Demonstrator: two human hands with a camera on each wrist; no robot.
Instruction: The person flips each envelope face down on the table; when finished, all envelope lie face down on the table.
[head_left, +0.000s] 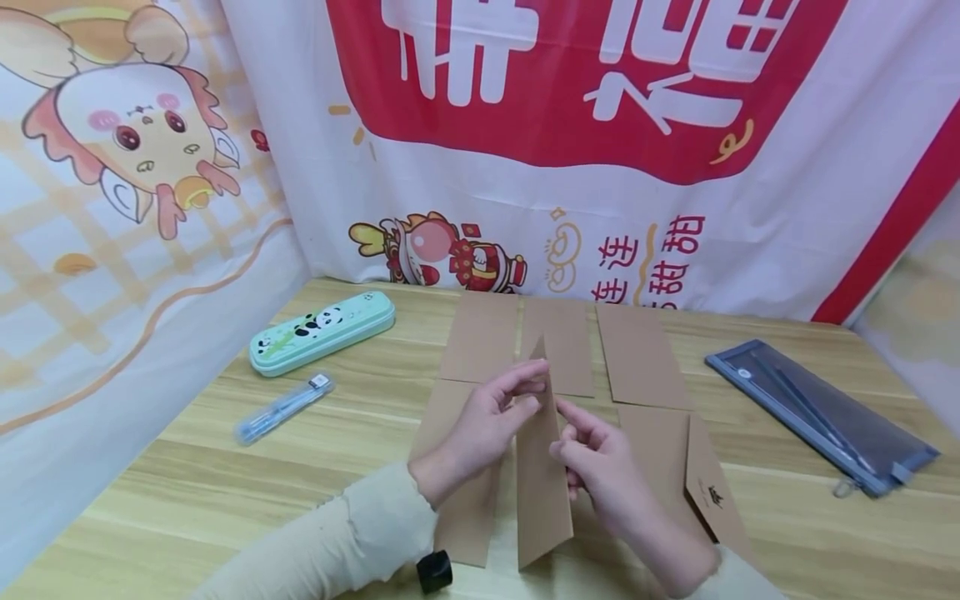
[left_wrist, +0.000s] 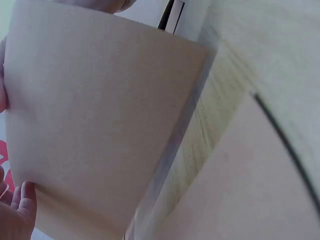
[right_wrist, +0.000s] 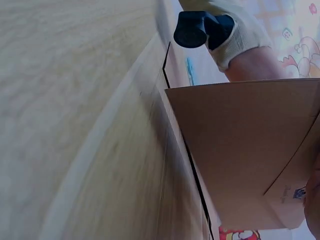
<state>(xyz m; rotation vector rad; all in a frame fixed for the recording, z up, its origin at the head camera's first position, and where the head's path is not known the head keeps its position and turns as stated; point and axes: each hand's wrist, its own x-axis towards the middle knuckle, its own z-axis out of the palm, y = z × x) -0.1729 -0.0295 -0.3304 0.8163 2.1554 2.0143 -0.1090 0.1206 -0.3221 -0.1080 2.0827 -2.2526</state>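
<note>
A brown kraft paper envelope (head_left: 542, 492) stands on its edge above the table, its broad side facing left. My left hand (head_left: 480, 425) is at its left face, fingertips and thumb touching near the upper part. From the other side my right hand (head_left: 600, 462) pinches the envelope with thumb and fingers. The left wrist view shows its plain face (left_wrist: 110, 100), with fingers (left_wrist: 25, 205) against it at lower left. A flap line and small dark print show on its other face (right_wrist: 240, 135) in the right wrist view.
Several flat kraft envelopes lie around, one (head_left: 645, 358) at back right and one with a printed flap (head_left: 712, 492) at front right. A mint panda pencil case (head_left: 322, 333) and clear blue pack (head_left: 285, 408) lie left; a grey zip pouch (head_left: 825, 417) lies right.
</note>
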